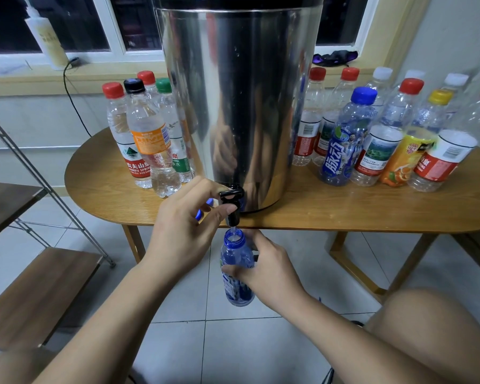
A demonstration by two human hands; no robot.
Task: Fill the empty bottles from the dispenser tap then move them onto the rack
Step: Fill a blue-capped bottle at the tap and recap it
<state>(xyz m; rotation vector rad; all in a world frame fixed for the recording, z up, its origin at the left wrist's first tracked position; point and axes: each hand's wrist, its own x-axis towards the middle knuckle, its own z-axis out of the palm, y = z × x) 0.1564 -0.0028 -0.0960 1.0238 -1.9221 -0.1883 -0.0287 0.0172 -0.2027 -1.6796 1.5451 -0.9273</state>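
A tall steel dispenser [239, 101] stands on the wooden table [344, 209], its black tap [232, 202] overhanging the front edge. My left hand [183, 225] pinches the tap lever and also holds a blue cap [198, 214] in its curled fingers. Below the spout, my right hand [263, 268] grips an uncapped blue bottle [237, 268] upright, and a thin stream of water runs into its mouth. Several capped bottles holding water [147, 134] stand left of the dispenser. Several empty capped bottles [385, 131] stand to its right.
A metal-framed rack with wooden shelves [39, 286] stands at the left, below table height. A white pump bottle [49, 40] sits on the window sill, with a black cable [72, 101] hanging down. My bare knee [438, 333] is at lower right over the tiled floor.
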